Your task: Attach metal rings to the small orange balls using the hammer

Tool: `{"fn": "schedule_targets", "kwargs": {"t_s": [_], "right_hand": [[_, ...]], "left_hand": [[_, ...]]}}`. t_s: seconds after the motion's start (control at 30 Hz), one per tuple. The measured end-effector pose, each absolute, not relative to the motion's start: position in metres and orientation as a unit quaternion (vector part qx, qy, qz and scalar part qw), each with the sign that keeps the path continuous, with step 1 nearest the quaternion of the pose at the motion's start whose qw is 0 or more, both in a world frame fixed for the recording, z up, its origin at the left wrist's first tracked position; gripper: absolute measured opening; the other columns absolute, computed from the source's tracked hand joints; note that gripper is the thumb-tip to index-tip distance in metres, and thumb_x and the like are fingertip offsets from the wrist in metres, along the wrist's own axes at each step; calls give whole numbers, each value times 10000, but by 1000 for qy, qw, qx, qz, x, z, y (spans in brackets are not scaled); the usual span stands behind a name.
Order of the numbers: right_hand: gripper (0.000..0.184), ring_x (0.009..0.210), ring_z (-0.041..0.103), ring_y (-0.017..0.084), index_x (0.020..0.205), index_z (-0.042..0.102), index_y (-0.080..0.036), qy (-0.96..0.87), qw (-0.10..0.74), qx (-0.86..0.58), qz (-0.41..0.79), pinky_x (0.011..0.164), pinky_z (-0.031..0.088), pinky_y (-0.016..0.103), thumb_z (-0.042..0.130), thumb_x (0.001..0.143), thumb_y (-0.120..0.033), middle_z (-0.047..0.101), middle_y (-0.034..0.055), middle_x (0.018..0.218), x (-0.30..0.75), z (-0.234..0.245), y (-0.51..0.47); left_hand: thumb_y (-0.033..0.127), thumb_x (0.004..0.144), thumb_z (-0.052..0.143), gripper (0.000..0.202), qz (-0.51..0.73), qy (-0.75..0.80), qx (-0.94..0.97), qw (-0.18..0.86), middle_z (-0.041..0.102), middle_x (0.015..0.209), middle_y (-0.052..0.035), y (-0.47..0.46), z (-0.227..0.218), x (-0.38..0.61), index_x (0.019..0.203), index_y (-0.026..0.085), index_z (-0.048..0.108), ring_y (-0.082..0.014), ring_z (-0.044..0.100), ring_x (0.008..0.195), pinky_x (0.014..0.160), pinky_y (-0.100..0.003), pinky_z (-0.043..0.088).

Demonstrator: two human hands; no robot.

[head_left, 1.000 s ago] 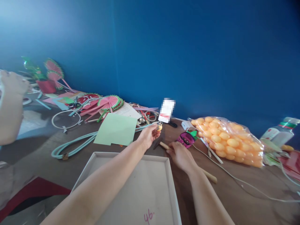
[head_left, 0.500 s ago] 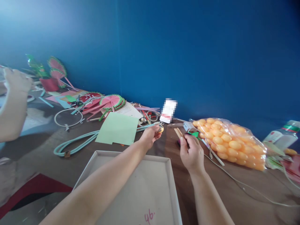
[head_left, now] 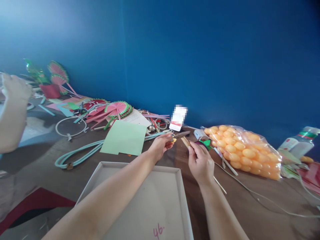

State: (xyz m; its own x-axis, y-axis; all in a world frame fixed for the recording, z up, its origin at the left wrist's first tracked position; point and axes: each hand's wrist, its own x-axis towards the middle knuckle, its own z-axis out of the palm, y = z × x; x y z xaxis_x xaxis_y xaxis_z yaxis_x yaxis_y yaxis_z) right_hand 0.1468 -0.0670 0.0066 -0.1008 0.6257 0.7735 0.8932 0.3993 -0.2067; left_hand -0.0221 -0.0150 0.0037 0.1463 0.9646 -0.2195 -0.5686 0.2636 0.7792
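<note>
My left hand [head_left: 160,146] pinches a small orange ball with a metal ring [head_left: 172,138] above the brown table. My right hand [head_left: 200,161] is closed round the wooden handle of a small hammer [head_left: 184,137], lifted off the table. The hammer's dark metal head points left and sits right beside the ball. A purple and green paper piece [head_left: 203,144] lies just behind my right hand.
A grey cardboard tray [head_left: 172,206] lies under my forearms. A clear bag of orange balls [head_left: 243,150] sits at right, with a plastic bottle [head_left: 298,141] beyond. Green paper [head_left: 125,138], teal tubing [head_left: 77,153], paper fans [head_left: 117,109] and a hoop [head_left: 70,126] lie left. Another person's arm [head_left: 11,113] is at far left.
My right hand has picked the hammer up from the table and swung its head over to the ball held in my left hand. My left hand has hardly moved.
</note>
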Motion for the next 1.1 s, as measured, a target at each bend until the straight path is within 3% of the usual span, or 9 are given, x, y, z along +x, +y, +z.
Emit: {"fn": "schedule_targets", "kwargs": {"t_s": [1.1], "right_hand": [[304, 956, 612, 228, 1167, 591, -176, -714, 449, -501, -195, 835, 486, 339, 481, 890, -239, 667, 115, 1015, 149, 7, -66]], "left_hand": [[231, 786, 598, 164, 545, 354, 252, 717, 645, 805, -47, -17, 9, -22, 924, 152, 632, -94, 591, 648, 659, -224, 452]]}}
